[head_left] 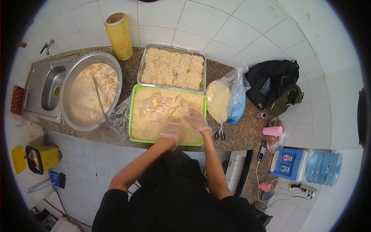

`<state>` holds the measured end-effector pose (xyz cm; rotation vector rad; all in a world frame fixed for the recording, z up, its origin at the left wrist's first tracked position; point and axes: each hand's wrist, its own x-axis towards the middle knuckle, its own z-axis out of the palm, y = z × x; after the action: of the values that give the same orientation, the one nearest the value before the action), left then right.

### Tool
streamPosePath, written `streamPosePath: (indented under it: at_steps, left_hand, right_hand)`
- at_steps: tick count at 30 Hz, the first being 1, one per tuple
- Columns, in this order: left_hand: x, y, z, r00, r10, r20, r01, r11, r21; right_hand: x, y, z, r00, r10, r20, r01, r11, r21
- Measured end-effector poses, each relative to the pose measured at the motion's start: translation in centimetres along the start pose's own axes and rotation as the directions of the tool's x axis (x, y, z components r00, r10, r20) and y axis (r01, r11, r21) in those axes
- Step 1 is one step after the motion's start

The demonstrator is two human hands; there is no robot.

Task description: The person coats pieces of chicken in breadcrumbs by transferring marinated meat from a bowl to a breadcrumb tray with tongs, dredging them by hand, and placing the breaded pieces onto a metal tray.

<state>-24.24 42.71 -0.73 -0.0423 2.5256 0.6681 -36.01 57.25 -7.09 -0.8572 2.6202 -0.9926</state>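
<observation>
A green-rimmed tray on the counter holds pale breadcrumbs. Raw chicken pieces, partly coated, lie in the crumbs near the middle. Over the tray's front part is my left hand in a clear plastic glove; its fingers are too unclear to read. My right hand, gloved the same way, reaches over the crumbs at the right with its fingers stretched out and apart. Behind stands a metal tray filled with breaded chicken.
Left of the tray are a big metal bowl of battered chicken with a long utensil, and a sink. A yellow film roll stands behind. To the right are bagged crumbs, scissors, a black bag and a water dispenser.
</observation>
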Motion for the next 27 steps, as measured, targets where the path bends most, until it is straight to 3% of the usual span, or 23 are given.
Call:
streamPosePath:
  at_steps: [3, 6, 9, 10, 12, 15, 18, 21, 24, 27]
  left_hand:
    - [-0.3, 0.4, -0.6, 0.996, 0.000, -0.088, -0.003, 0.999, -0.033]
    - [0.7, 0.5, 1.0, 0.972, -0.026, -0.235, 0.005, 0.996, -0.090]
    - [1.6, -1.4, 4.9, 0.800, 0.142, -0.584, -0.099, 0.990, 0.105]
    - [1.3, -1.1, 4.9, 0.896, 0.035, -0.443, -0.036, 0.999, 0.007]
    - [-0.5, 1.5, -0.2, 0.977, -0.165, -0.133, 0.144, 0.977, -0.154]
    - [0.0, -0.9, 4.3, 0.877, 0.164, -0.452, -0.085, 0.978, 0.190]
    - [-1.1, 0.5, -0.3, 0.994, 0.040, -0.105, -0.034, 0.998, 0.056]
    - [-1.4, -2.4, 0.4, 0.970, 0.064, -0.236, -0.081, 0.995, -0.063]
    - [-4.0, -6.4, 0.3, 0.797, -0.035, -0.603, -0.174, 0.942, -0.285]
    - [-5.4, -9.6, -0.6, 0.820, -0.073, -0.568, 0.051, 0.997, -0.055]
  right_hand:
    - [2.6, -2.9, -0.7, 0.957, 0.289, 0.035, -0.240, 0.852, -0.464]
    - [2.6, -1.3, 4.1, 0.941, 0.337, -0.006, -0.336, 0.939, 0.072]
    - [5.7, 1.6, 4.2, 0.955, 0.203, 0.216, -0.066, 0.856, -0.513]
    - [5.1, 2.0, 3.7, 0.959, 0.225, 0.171, -0.142, 0.907, -0.396]
    - [5.6, 0.4, 1.0, 0.964, 0.251, 0.086, -0.238, 0.961, -0.144]
    - [3.5, -2.8, -0.2, 0.992, 0.106, -0.062, -0.118, 0.966, -0.231]
    - [4.1, -4.2, -1.0, 0.909, 0.272, 0.317, -0.108, 0.887, -0.449]
    - [3.1, -4.7, -2.5, 0.951, 0.138, 0.277, -0.014, 0.913, -0.407]
    - [2.2, -5.4, -2.8, 0.958, 0.034, 0.284, 0.085, 0.914, -0.397]
    - [1.6, -5.4, -2.6, 0.963, 0.090, 0.255, -0.008, 0.952, -0.307]
